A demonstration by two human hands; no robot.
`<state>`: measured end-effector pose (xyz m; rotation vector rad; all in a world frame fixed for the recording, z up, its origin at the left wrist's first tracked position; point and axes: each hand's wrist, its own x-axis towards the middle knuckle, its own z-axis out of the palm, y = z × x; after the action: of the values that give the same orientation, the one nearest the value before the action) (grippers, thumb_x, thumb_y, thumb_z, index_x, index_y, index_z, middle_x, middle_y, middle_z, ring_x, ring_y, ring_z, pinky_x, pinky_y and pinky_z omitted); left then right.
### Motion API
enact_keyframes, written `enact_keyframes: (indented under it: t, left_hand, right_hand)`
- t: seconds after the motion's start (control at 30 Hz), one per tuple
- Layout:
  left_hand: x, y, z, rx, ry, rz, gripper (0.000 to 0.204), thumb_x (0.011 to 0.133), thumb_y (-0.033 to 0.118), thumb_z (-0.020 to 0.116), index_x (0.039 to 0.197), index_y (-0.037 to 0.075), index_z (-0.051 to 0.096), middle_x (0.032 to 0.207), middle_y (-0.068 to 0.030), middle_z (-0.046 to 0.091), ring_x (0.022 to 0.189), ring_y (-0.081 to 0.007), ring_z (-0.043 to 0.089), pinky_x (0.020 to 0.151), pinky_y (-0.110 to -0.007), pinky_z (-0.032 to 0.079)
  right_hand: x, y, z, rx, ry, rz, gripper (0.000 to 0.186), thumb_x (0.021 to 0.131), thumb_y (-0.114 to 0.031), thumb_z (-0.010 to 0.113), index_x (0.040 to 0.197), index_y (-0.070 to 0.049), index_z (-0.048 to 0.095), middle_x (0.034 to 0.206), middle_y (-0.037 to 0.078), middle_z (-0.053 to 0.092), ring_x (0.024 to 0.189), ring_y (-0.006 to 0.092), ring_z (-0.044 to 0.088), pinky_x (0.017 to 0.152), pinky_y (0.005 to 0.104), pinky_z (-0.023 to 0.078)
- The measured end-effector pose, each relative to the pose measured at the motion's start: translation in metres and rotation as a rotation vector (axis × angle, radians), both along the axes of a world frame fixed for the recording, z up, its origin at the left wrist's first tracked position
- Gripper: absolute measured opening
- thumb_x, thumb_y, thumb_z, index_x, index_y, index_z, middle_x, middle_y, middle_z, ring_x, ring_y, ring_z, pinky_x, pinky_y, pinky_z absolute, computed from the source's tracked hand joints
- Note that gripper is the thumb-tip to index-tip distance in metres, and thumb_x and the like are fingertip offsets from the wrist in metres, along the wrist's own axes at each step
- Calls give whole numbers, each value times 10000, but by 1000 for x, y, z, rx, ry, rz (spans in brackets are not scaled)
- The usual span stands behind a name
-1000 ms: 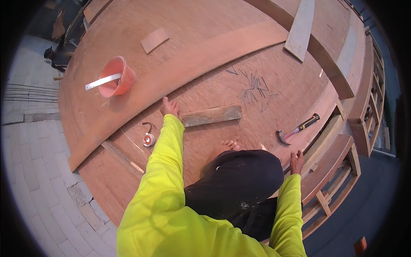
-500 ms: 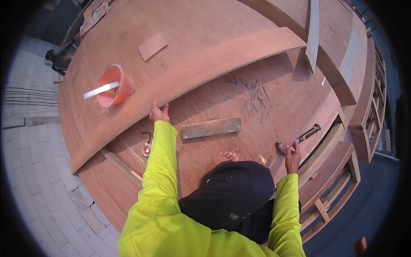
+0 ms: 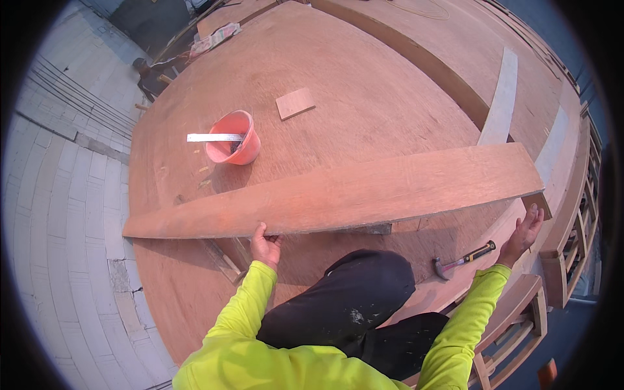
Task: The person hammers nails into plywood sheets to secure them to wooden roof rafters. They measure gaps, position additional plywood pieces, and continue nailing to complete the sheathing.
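Note:
A long plywood strip (image 3: 338,192) spans the work surface in front of me, raised over it. My left hand (image 3: 265,248) grips its near edge left of the middle, thumb on top and fingers beneath. Close to the strip's right end, my right hand (image 3: 522,235) is open with fingers stretched upward, holding nothing; whether it touches the strip I cannot tell. Below that hand a claw hammer (image 3: 463,259) with a black and yellow grip lies on the plywood. The strip hides most of a short wooden block (image 3: 377,229) and the nails.
An orange bucket (image 3: 249,148) with a metal ruler (image 3: 211,138) across it stands beyond the strip. Near it lies a small plywood piece (image 3: 296,104). Upright boards (image 3: 416,55) edge the far right. Another person (image 3: 151,77) is at the far left, beside the block wall (image 3: 71,195).
My right hand has left the hammer and moved up to the strip's right end. The strip's right end has swung nearer, covering the nails. My view has shifted too.

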<state>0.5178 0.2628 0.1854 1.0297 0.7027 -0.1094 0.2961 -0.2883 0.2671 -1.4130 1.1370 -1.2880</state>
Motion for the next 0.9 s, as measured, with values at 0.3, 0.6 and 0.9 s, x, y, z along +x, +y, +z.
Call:
enact_keyframes:
  t: [0.3,0.6,0.9]
  left_hand:
    - [-29,17,32,-183,-81,-271,335,863,269,654,1166,156,568,1073,-39,662,890,-220,658,642,-366,554]
    - [-33,21,75,-118,-226,-449,277,891,295,633,1078,93,607,894,-81,684,681,-211,638,556,-328,509]
    - [-59,-44,136,-93,-327,-575,335,902,327,603,1120,72,601,827,-84,682,604,-200,615,484,-330,468]
  right_hand:
    - [-60,-227,9,-555,1093,231,775,924,-464,646,1452,56,421,1384,286,537,1298,361,534,1061,427,439]
    - [-135,-216,-42,-270,1182,253,666,1019,-437,483,1464,52,407,1467,261,469,1357,362,467,1104,396,386]
    - [-290,-162,-24,-151,737,3,600,1010,-420,516,1390,45,509,1347,266,522,1306,369,481,1097,397,362]
